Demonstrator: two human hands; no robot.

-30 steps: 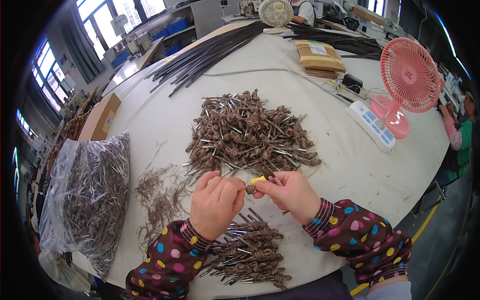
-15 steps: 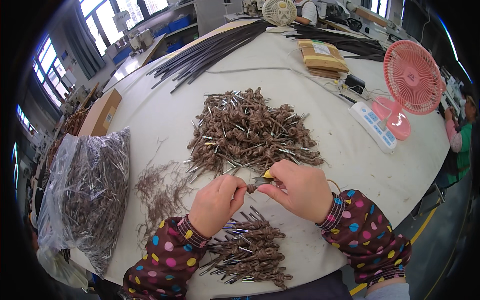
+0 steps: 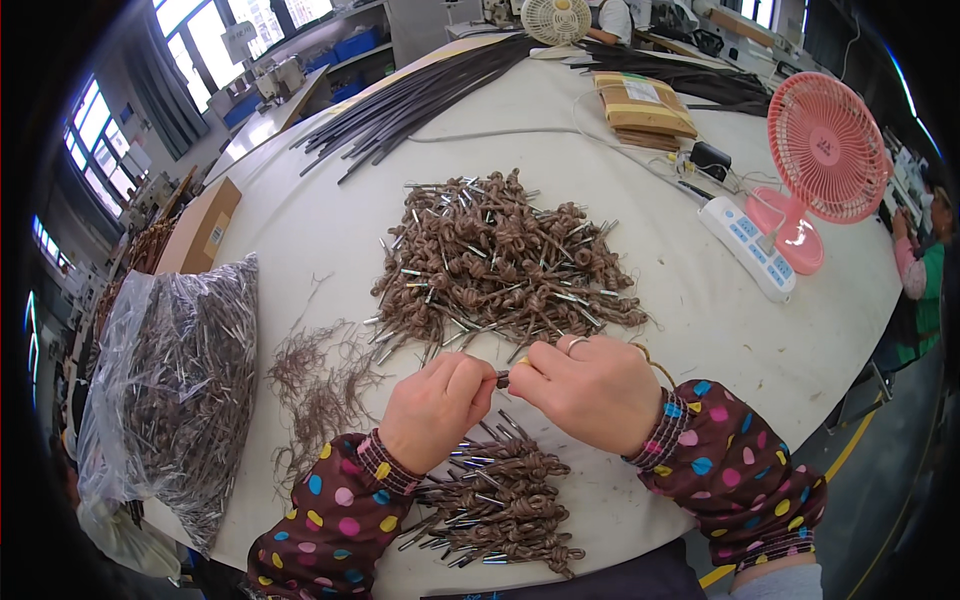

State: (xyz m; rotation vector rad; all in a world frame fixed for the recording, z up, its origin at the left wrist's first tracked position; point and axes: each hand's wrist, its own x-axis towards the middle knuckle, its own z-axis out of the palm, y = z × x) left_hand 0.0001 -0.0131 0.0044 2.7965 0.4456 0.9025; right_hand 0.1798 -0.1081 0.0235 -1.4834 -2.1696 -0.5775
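Between the fingertips of my two hands is a short brown knotted cord [image 3: 502,380], mostly hidden. My left hand [image 3: 432,410] pinches it from the left. My right hand [image 3: 592,395], a ring on one finger, is closed around yellow-handled thread snips [image 3: 524,362], of which just a yellow bit shows. A thin brown loop [image 3: 655,362] sticks out behind that hand. Beyond my hands lies a big heap of brown knotted cords with shiny metal tips [image 3: 500,260]. Below them, close to me, is a smaller, neater pile of such cords [image 3: 515,500].
Loose thread scraps [image 3: 315,385] lie left of my hands. A clear plastic bag full of cords [image 3: 180,390] and a cardboard box [image 3: 200,228] stand farther left. At right are a pink fan [image 3: 825,150] and a power strip [image 3: 745,248]. Dark strips [image 3: 420,100] lie at the back.
My right hand has turned over and moved slightly left toward my left fingertips. The snips' blades, visible before, are now hidden by the fingers, and less of the knot shows.
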